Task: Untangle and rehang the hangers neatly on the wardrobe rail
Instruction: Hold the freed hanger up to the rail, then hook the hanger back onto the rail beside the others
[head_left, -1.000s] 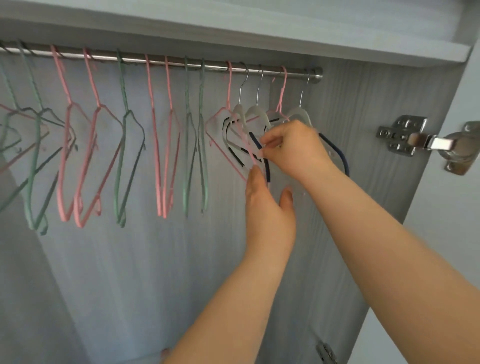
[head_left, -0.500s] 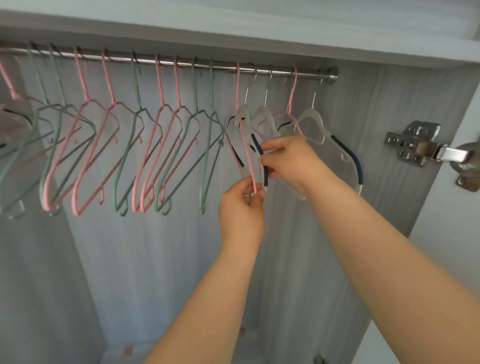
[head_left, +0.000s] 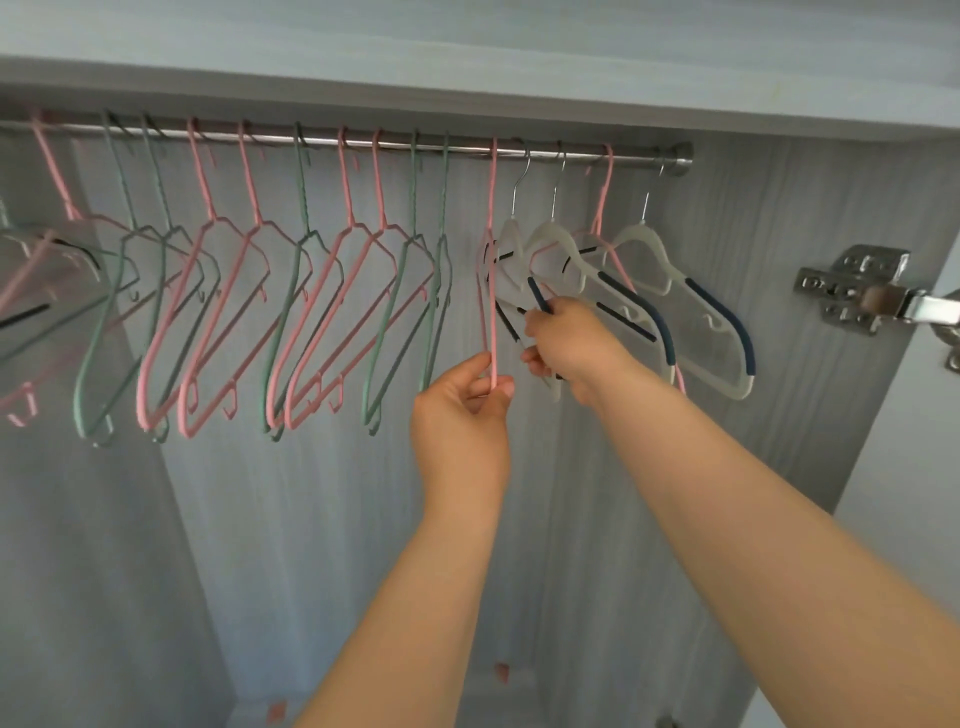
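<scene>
Under the rail (head_left: 467, 150), towards its right end, the left hand (head_left: 462, 415) pinches the bottom of a hooked-on pink hanger (head_left: 492, 291); the right hand (head_left: 571, 343) curls round a white hanger (head_left: 550, 236) just beside it

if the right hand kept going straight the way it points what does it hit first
The right hand, gripping a white hanger, points up-left; it would probably meet the pink hanger that the left hand pinches, though depth is unclear.

Pink hangers (head_left: 492, 208) and dull green hangers (head_left: 300, 182) on a silver rail (head_left: 639, 155). White hangers (head_left: 636, 236) have navy strips. Wardrobe wall (head_left: 753, 234): pale grey woodgrain. Hinge (head_left: 852, 283): silver.
</scene>
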